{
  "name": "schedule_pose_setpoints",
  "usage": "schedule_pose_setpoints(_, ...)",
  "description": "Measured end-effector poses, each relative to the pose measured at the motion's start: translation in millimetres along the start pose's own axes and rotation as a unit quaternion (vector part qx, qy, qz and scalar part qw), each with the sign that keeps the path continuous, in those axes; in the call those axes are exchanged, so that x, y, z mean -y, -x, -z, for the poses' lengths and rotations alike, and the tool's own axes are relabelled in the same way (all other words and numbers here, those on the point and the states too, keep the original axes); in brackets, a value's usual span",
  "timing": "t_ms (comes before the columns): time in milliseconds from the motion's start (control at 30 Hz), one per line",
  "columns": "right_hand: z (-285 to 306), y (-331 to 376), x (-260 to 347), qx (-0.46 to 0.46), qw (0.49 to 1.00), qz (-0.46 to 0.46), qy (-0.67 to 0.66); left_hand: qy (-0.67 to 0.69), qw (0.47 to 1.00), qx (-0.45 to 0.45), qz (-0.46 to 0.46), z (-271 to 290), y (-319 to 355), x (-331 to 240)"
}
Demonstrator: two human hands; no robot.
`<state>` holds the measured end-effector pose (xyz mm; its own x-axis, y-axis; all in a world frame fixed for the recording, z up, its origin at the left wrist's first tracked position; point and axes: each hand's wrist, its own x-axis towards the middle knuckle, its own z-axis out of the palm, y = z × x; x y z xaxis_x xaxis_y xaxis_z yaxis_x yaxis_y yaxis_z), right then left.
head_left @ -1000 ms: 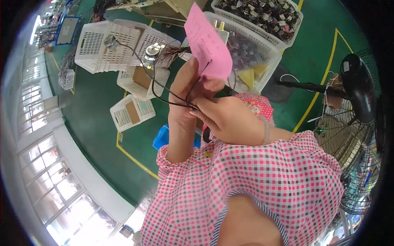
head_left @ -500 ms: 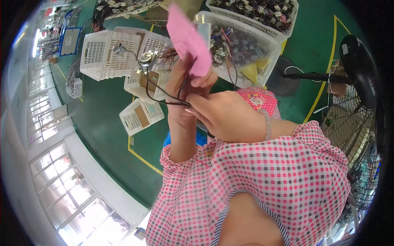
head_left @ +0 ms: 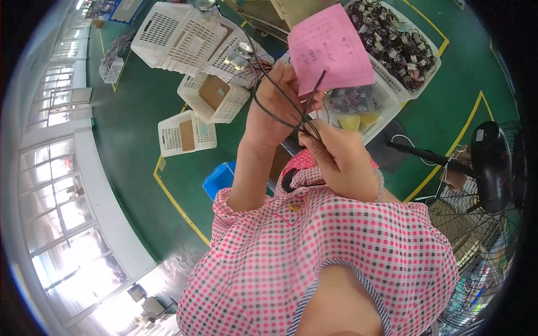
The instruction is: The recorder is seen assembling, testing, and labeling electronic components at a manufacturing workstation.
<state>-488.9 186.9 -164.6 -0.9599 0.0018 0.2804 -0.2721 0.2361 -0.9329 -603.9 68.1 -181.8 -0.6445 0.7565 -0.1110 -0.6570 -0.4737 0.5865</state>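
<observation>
A pink paper sheet (head_left: pixel 330 50) with handwriting on it stands raised in front of me. My left hand (head_left: pixel 269 112) is closed at its lower left edge, with some fingers hidden behind the paper and cable. Lower right, my right hand (head_left: pixel 347 162) pinches thin black cable (head_left: pixel 280 107) where its strands cross and loop. One strand runs up over the sheet's face and ends near its lower middle; whether it passes through the paper I cannot tell. Another strand curves to the upper left, close to a shiny round metal part (head_left: pixel 244 49).
White crates (head_left: pixel 185 42) stand at upper left, with a smaller crate (head_left: pixel 188 134) below. At upper right, a white bin (head_left: pixel 434 67) holds bundled dark cables. A black fan (head_left: pixel 490 168) stands at right. Near my left forearm is a blue container (head_left: pixel 218 179).
The pink sheet has turned from a tilted, narrow view to face me broadly, and moved right. Both hands have shifted right, the right hand slightly lower. The background has shifted as my head moved.
</observation>
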Motion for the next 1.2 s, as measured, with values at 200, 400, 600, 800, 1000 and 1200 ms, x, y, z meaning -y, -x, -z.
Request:
schedule_pose_setpoints(200,5,-14,-32,0.002,0.926,-0.211,-0.314,0.034,0.993,0.096,0.065,47,23,38)
schedule_pose_setpoints(400,-2,-14,-86,-0.099,0.859,-0.29,-0.41,-0.535,0.835,-0.128,0.008,10,48,82)
schedule_pose_setpoints(600,-4,1,-131,-0.253,0.806,-0.252,-0.471,-0.678,0.711,-0.144,-0.121,23,56,103)
schedule_pose_setpoints(800,-1,15,-129,-0.272,0.797,-0.256,-0.474,-0.786,0.6,-0.065,-0.133,39,63,119)
schedule_pose_setpoints(1000,10,32,-137,-0.313,0.775,-0.248,-0.49,-0.781,0.605,-0.035,-0.154,33,73,111)
schedule_pose_setpoints(1200,24,61,-143,-0.205,0.732,-0.353,-0.546,-0.782,0.605,0.01,-0.148,45,94,66)
